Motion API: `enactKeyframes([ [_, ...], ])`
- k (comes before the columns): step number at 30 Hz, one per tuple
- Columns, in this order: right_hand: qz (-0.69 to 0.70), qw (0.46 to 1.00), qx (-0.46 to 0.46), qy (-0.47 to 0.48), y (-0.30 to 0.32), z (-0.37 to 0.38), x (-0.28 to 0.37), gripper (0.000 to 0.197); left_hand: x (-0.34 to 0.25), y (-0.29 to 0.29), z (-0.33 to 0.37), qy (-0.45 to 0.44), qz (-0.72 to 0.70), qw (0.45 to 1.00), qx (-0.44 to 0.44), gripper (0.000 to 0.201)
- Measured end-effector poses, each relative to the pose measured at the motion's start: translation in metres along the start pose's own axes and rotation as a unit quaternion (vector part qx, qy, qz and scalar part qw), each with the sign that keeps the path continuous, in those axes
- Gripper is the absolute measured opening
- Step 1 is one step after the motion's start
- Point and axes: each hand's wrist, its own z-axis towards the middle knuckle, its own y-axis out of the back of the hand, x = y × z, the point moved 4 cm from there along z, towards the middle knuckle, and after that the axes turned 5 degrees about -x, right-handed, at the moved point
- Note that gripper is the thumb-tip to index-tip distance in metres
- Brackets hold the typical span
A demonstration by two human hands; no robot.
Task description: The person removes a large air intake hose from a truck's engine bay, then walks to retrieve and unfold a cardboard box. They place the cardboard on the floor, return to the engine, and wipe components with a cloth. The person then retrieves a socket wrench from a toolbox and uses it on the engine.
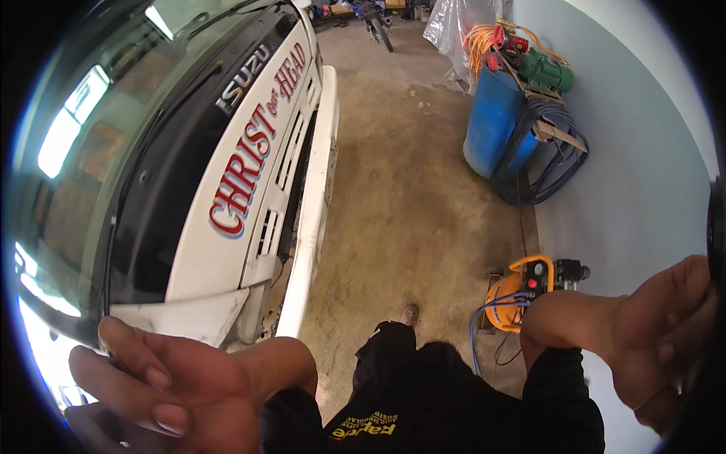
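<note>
The left hand [170, 386] is low at the left, fingers spread and slack, grasping nothing; its fingertips lie against or just over the lower corner of the truck [227, 174], at the white panel under the windscreen. Whether they truly touch it I cannot tell. The right hand [665, 333] is raised at the right edge, fingers curled around a dark rounded thing [715, 227] that runs out of the picture; what it is cannot be made out.

The truck fills the left side: a white cab front, smooth painted metal, with a glossy black band above it and a large curved windscreen that reflects light. Red lettering runs across the white panel, with slotted vents beside it. A long white bumper [314, 212] hangs just ahead of the cab face, narrow and slightly bowed.

The floor [408, 181] is bare concrete, mottled and stained. Near the right forearm, on the floor by the pale wall, stands a small orange compressor [518, 291] with black fittings and a thin blue hose looping down. Farther along the wall stands a blue plastic drum [491, 125], with dark coiled hose [548, 155] draped on it and a green motor [548, 69] on top.
</note>
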Motion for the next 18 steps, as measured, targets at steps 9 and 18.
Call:
enactKeyframes([
  [9, -0.006, 0.985, -0.167, -0.045, 0.023, 0.032, -0.246, 0.038, 0.249, -0.111, 0.016, -0.016, -0.105, 0.991, -0.084, 0.018],
  [18, 0.277, 0.957, -0.045, -0.077, -0.016, 0.111, -0.585, 0.024, 0.501, -0.223, 0.03, 0.031, -0.002, 0.98, -0.198, 0.035],
])
